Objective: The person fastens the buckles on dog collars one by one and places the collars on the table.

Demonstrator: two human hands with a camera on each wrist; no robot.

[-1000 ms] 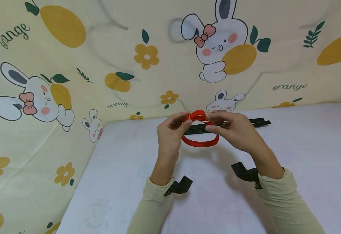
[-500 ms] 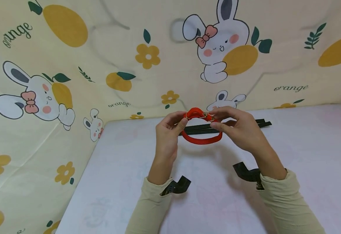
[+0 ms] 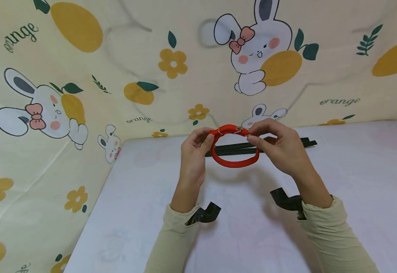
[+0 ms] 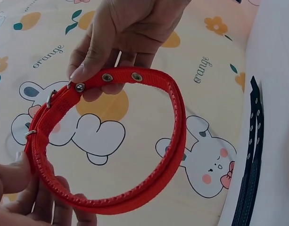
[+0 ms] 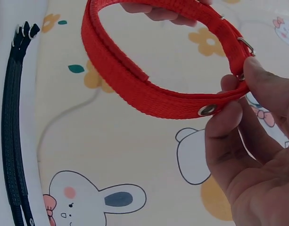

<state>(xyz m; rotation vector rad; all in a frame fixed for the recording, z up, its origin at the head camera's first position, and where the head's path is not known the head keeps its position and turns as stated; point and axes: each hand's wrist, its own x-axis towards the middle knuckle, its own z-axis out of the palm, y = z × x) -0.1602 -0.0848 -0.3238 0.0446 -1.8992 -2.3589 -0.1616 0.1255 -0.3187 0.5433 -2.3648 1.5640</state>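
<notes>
A red collar [image 3: 235, 164] is held up above the table as a fastened loop, with a metal buckle [image 4: 51, 98] and several metal eyelets [image 4: 107, 77] along the strap. My left hand [image 3: 193, 163] pinches its left side between thumb and fingers, close to a metal keeper ring [image 4: 30, 133]. On the other side my right hand [image 3: 280, 151] pinches the strap beside the buckle, thumb [image 5: 264, 82] on top and fingers beneath. An overlapping strap end [image 5: 139, 73] shows inside the loop in the right wrist view.
Several black straps with eyelets [image 3: 234, 149] lie together on the white table [image 3: 239, 235] behind the collar. A cream cloth printed with rabbits and oranges [image 3: 133, 57] hangs at the back and left. Black bands [image 3: 287, 200] are at both wrists.
The hands have drawn slightly apart and the collar has risen a little. Its loop has spread from a bunched shape into a wide oval. The black straps stay where they were.
</notes>
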